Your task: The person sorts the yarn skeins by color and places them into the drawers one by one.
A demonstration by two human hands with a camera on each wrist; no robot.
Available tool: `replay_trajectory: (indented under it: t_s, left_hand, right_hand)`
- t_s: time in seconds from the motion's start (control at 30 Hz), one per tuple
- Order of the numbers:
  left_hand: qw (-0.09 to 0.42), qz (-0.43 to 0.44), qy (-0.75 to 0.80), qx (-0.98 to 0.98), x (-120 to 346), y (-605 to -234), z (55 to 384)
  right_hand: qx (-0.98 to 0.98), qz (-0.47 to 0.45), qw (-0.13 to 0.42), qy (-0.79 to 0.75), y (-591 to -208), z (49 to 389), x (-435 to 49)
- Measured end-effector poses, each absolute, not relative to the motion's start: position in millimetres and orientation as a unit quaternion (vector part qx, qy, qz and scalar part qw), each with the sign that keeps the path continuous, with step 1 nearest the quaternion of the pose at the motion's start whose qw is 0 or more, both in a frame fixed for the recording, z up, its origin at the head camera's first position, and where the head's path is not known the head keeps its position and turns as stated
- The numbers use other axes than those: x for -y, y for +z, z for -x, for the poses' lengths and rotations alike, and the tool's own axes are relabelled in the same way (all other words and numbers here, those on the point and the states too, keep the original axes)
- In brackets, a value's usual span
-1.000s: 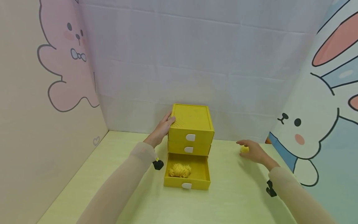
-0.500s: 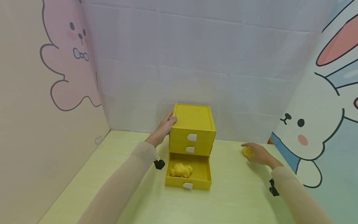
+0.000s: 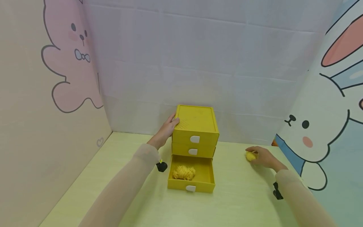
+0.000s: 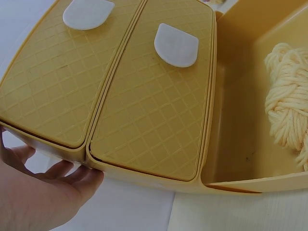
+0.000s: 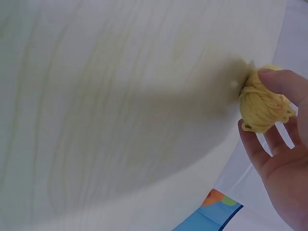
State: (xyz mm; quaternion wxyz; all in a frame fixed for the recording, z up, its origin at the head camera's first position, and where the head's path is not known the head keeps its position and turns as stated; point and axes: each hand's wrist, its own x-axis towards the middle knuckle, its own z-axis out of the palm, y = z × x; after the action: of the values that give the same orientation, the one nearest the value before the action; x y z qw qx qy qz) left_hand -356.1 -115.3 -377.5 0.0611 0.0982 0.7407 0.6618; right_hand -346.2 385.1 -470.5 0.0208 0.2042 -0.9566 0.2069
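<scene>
A yellow drawer cabinet (image 3: 195, 119) stands by the back wall with its bottom drawer (image 3: 205, 176) pulled out. In that drawer lies a bundle of yellow yarn (image 3: 184, 173), also visible in the left wrist view. My left hand (image 3: 165, 131) rests against the cabinet's left side, thumb over the top edge and fingers (image 4: 89, 185) along the side. At the back right of the table, my right hand (image 3: 264, 157) holds a yellow ball of yarn (image 5: 263, 106). In the right wrist view the thumb lies over the ball and the other fingers bend beneath it.
The pale table (image 3: 235, 195) runs to a white cloth wall (image 3: 198, 63). Side walls carry a pink bear print (image 3: 65, 63) at left and a rabbit print (image 3: 314, 132) at right. The two upper drawers are closed, with white handles (image 3: 194, 139).
My right hand has moved slightly right and its fingers have come around the ball of yarn. My left hand has stayed on the cabinet. The whole view has shifted a little.
</scene>
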Motion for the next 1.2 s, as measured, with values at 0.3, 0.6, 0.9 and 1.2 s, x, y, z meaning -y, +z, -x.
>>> replay_trajectory:
  t_s: [0.3,0.6,0.9,1.2]
  left_hand:
    - [0.061,-0.099,0.661,-0.741,115.1,-377.1,356.5]
    - [0.061,-0.103,0.660,-0.742,116.1,-379.4,356.9]
    - [0.060,-0.103,0.661,-0.741,116.2,-377.3,356.9]
    - [0.062,-0.101,0.665,-0.738,115.5,-378.4,357.8]
  right_hand:
    - [0.953,-0.209,-0.028,0.217,-460.8,336.0,-378.7]
    - [0.939,-0.259,-0.065,0.215,-451.0,329.4,-361.2]
    - [0.929,-0.293,-0.073,0.213,-439.4,320.1,-329.9]
    - [0.911,-0.325,-0.086,0.240,-426.4,304.9,-291.8]
